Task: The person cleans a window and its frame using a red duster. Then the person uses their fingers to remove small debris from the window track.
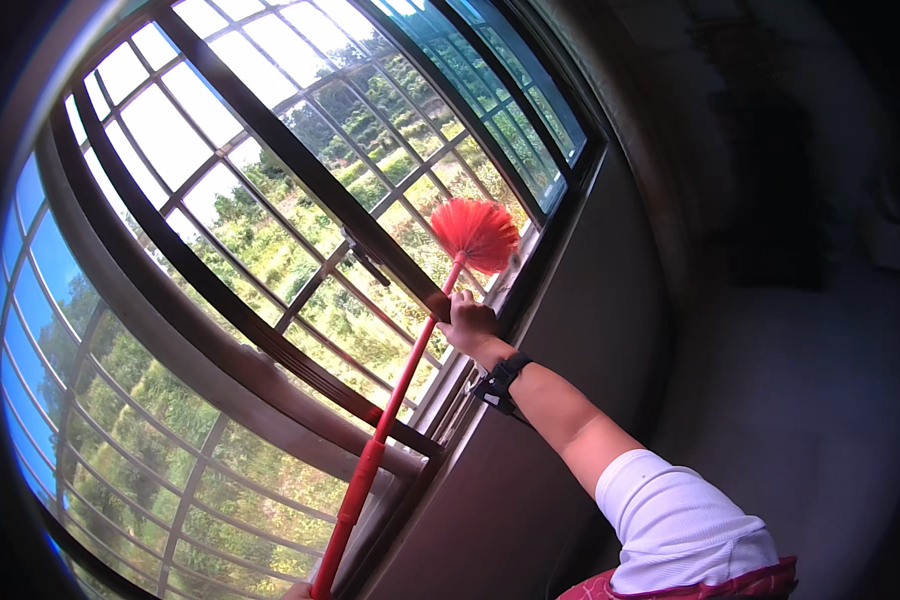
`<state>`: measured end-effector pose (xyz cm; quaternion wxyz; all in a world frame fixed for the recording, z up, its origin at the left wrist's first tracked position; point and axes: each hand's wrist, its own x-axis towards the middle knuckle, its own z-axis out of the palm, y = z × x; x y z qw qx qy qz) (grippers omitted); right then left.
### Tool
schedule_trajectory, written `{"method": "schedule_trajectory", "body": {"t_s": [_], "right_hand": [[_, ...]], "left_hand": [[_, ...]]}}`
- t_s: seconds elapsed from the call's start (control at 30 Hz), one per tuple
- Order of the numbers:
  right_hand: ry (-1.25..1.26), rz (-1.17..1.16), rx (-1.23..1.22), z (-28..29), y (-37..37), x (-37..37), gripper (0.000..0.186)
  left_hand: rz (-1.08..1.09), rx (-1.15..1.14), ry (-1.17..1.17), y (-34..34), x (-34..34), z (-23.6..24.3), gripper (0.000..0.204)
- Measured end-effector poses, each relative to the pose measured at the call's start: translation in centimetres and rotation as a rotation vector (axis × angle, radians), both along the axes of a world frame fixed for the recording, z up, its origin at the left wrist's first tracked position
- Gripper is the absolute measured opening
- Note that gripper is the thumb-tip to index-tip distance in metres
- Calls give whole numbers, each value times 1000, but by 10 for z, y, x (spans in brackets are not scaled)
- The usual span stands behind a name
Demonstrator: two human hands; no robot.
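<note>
A red bristled duster head (473,233) rests by the window grille at the lower right of the open pane, on a long red pole (360,480) running down to the bottom edge. My left hand (298,590) shows only slightly there, closed on the pole. My right hand (470,320), below a black wrist strap (500,382), is closed on the lower end of the dark window sash (390,260), where the pole passes behind it. A small latch (368,258) sits on that sash.
Metal grille bars (210,160) cover the window, with greenery outside. Tinted glass panes flank it at left and upper right. The sill and dark wall (570,330) run diagonally below. A pale floor (790,400) and a dim, indistinct dark shape (760,200) lie to the right.
</note>
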<state>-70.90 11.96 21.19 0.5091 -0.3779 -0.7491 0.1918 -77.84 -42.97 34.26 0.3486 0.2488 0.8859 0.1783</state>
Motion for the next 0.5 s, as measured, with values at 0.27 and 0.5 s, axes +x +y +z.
{"method": "schedule_trajectory", "body": {"t_s": [0.27, 0.5], "right_hand": [[55, -43, 55, -7, 2, 0, 53], [82, -83, 39, -8, 1, -10, 52]], "left_hand": [[-166, -555, 1813, -86, 9, 111, 11], [-328, -342, 1578, -9, 4, 104, 23]]}}
